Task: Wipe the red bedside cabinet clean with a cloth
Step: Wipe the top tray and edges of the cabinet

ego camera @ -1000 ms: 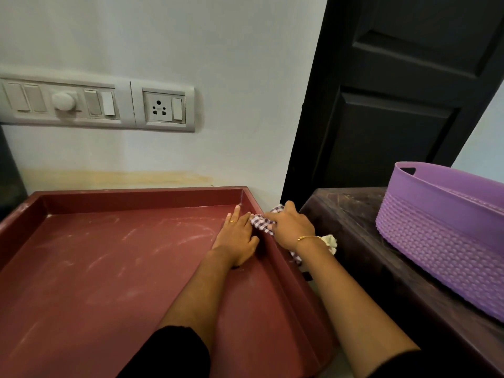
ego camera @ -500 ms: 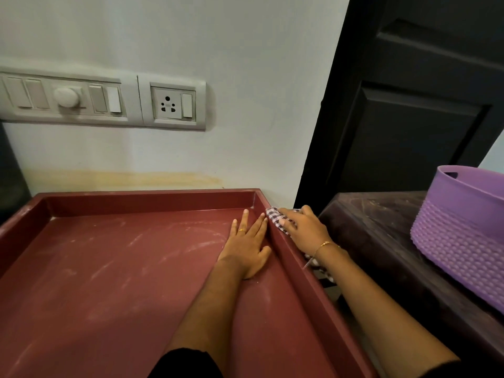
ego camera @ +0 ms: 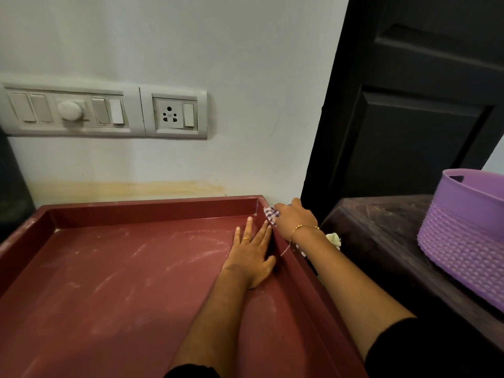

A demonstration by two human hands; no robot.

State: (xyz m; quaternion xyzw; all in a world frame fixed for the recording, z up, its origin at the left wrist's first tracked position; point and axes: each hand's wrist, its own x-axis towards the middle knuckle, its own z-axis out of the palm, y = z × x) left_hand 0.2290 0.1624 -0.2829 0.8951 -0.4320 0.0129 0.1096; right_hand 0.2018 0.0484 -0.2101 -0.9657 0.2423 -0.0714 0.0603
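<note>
The red bedside cabinet (ego camera: 114, 282) has a raised rim around a recessed top streaked with pale dust. My left hand (ego camera: 252, 255) lies flat on the top beside the right rim, fingers straight. My right hand (ego camera: 294, 218) grips a checked cloth (ego camera: 270, 214) against the rim's far right corner. More of the cloth hangs down outside the rim, with a pale end (ego camera: 334, 238) showing behind my wrist.
A white wall with a switch and socket panel (ego camera: 103, 113) stands behind the cabinet. A dark door (ego camera: 409, 118) is at the right. A dark wooden table (ego camera: 381, 236) next to the cabinet carries a purple basket (ego camera: 469, 236).
My right hand has slid the cloth along the right rim toward the far corner. My left hand has shifted a little forward with it, still flat on the top.
</note>
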